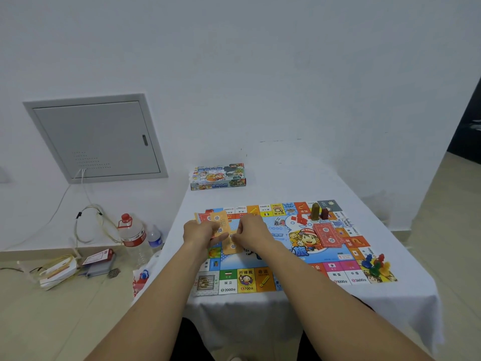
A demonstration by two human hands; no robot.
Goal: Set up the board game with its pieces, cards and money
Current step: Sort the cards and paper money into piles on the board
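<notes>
Over the board's (294, 246) left half, on the table (299, 183): orange notes (220, 222) pinched by left hand (200, 231), one more (233, 244) by right hand (251, 234). Already placed: red card stack (327, 234), pawns (376, 264), dice (278, 221). Money unsorted yet, seemingly.

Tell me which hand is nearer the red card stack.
Right. The right hand is just left of the red card stack; the left hand is farther left, across the board.

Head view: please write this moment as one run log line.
left hand: holds orange cards | right hand: pinches orange card | over game board | red cards: on board
</notes>
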